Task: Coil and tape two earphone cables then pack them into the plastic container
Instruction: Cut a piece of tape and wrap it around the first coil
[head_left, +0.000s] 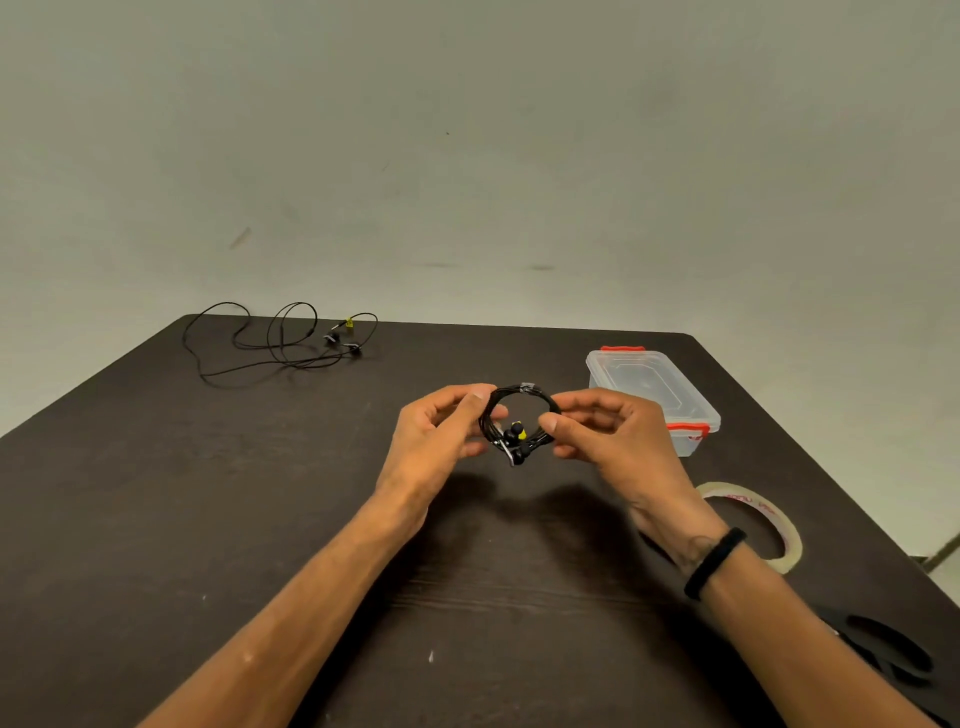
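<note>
Second earphone (283, 343) lies loose, far left of table (156, 519). Left hand (441, 431) and right hand (608, 431) pinch the coiled earphone (519, 415), tape already on. Container (652, 392) right, lid shut. Next: open it, drop coil in.

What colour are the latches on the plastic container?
Red, on a clear plastic container with its lid on; the head view shows both latches.

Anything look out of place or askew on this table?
One thing: the loose earphone cable sprawls over the table's far left edge, partly overhanging. The plastic container is still lidded. Nothing looks spilled or damaged.
</note>
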